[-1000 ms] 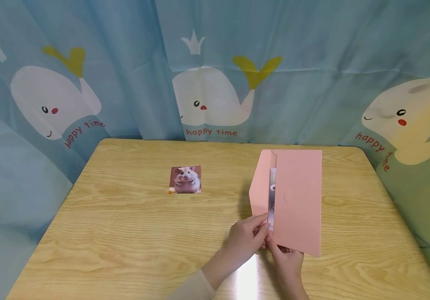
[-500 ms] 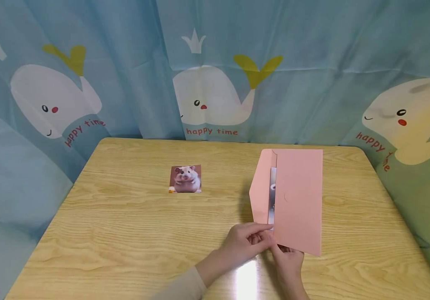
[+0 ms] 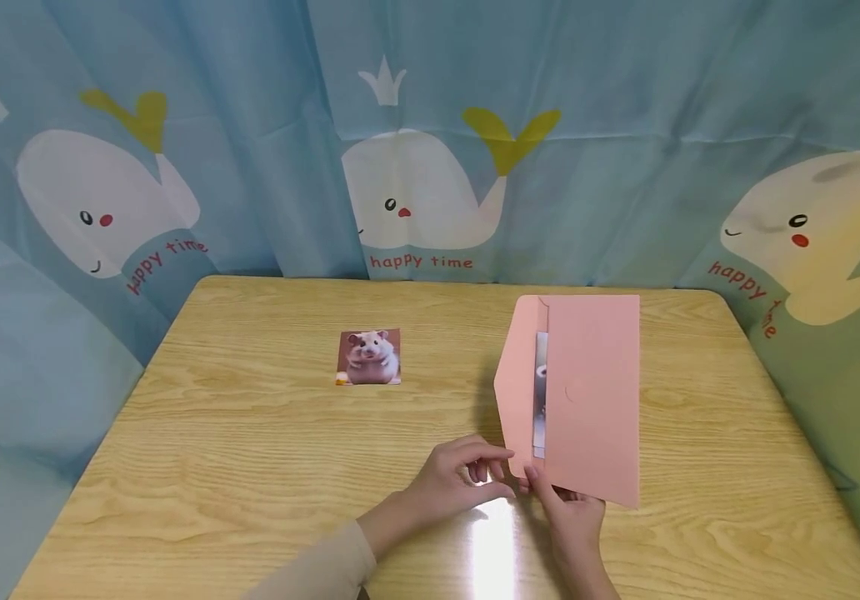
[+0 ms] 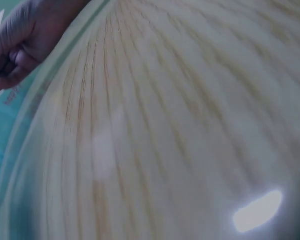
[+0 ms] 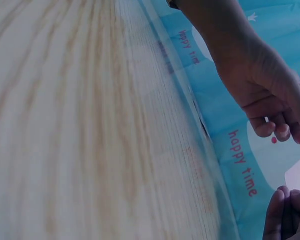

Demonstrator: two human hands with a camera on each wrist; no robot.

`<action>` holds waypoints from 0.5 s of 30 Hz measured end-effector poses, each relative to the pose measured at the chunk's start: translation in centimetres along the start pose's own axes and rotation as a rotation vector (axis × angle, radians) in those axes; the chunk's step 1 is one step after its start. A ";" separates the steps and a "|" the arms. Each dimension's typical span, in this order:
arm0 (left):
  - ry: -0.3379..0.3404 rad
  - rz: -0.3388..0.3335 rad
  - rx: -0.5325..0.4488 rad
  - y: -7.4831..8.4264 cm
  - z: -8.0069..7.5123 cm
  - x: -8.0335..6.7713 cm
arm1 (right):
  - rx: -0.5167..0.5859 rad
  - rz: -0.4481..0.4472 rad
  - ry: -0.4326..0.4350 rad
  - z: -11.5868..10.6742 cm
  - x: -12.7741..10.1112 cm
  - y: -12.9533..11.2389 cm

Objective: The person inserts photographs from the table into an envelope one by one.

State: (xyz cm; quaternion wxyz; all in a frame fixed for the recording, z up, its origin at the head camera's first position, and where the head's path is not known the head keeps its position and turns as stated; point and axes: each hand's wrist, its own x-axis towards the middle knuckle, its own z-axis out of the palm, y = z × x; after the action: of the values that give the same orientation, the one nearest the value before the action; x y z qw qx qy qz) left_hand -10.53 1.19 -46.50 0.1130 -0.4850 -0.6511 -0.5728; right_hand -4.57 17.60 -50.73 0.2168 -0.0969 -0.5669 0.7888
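A pink envelope [image 3: 595,392] is held up at the right side of the table, its pointed flap [image 3: 516,383] opened out to the left. A strip of a picture card [image 3: 541,396] shows in its mouth; the rest is hidden inside. My right hand [image 3: 572,521] grips the envelope's lower left corner, thumb on the near face. My left hand [image 3: 467,475] holds nothing, its thumb and forefinger spread apart, the forefinger tip right at the flap's lower edge. In the right wrist view the left hand [image 5: 270,90] hangs above the envelope's corner, fingers loosely bent.
A square hamster photo [image 3: 368,357] lies flat on the wood-grain table [image 3: 250,467], left of the envelope. Behind the table's far edge hangs a blue curtain [image 3: 265,167] with white whales. Light glares on the tabletop near the hands.
My left hand has slid down along the card at the envelope's mouth, then drawn away to the left, its fingers parting. The right hand keeps its grip, and the envelope barely shifts.
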 end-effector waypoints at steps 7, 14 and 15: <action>-0.020 0.054 -0.014 -0.5 -2.2 -0.3 | 0.029 0.005 -0.025 0.1 0.0 0.0; -0.032 0.005 0.061 -0.6 -4.4 -0.9 | 0.047 -0.010 -0.052 -0.1 0.0 0.1; -0.037 -0.008 0.080 -0.5 -4.8 -1.1 | 0.036 -0.009 -0.049 -0.2 -0.1 0.1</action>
State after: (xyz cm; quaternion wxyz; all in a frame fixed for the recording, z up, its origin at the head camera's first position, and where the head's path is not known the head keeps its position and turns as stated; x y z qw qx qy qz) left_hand -12.33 -3.34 -46.05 0.1179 -0.4877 -0.6774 -0.5379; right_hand -4.48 17.69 -50.93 0.2082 -0.0714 -0.5581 0.8000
